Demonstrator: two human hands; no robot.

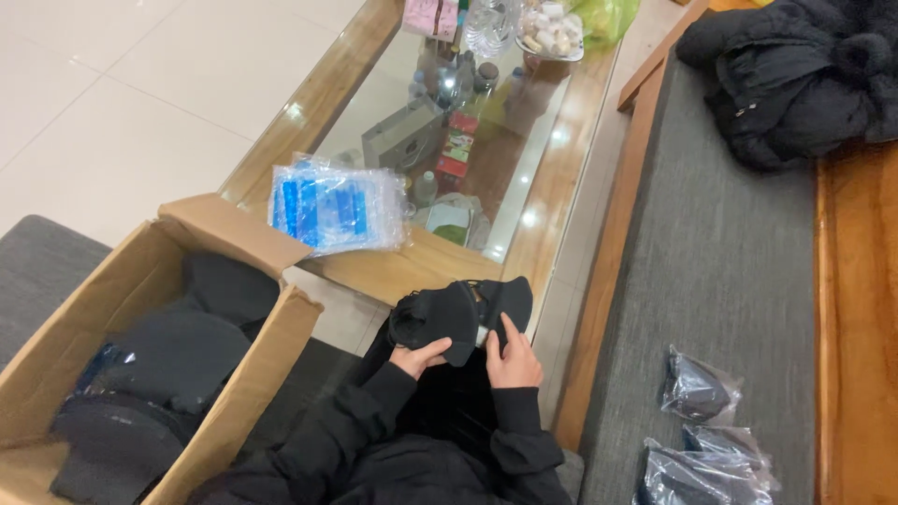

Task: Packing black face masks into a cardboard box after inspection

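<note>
Pale floor tiles fill the upper left of the frame, and a grey cushioned bench (720,271) runs down the right side. Low in the centre, the left hand (421,356) grips the lower edge of a black fabric piece (463,316), fingers curled around it, while the right hand (514,360) presses against the same piece from the right, fingers spread upward over the cloth and thumb behind it. Both wrists come out of black sleeves (374,411) at the bottom centre. The fabric piece is held up in the air just in front of the near edge of the tabletop (571,159), a glass sheet in a wooden frame that runs toward the top centre of the frame.

Just above and left of the hands, a stack of clear plastic bags with blue print (337,206) lies on the near corner of the tabletop. Further left, an open cardboard box (234,374) stands at the lower left, holding more dark fabric pieces (178,355) (some seem wrapped in film, though that is hard to tell). At the lower right, bagged dark items (697,388) lie on the bench. A black jacket (795,75) is heaped at the upper right, and bottles and a dish of small pale things crowd the far end of the tabletop.
</note>
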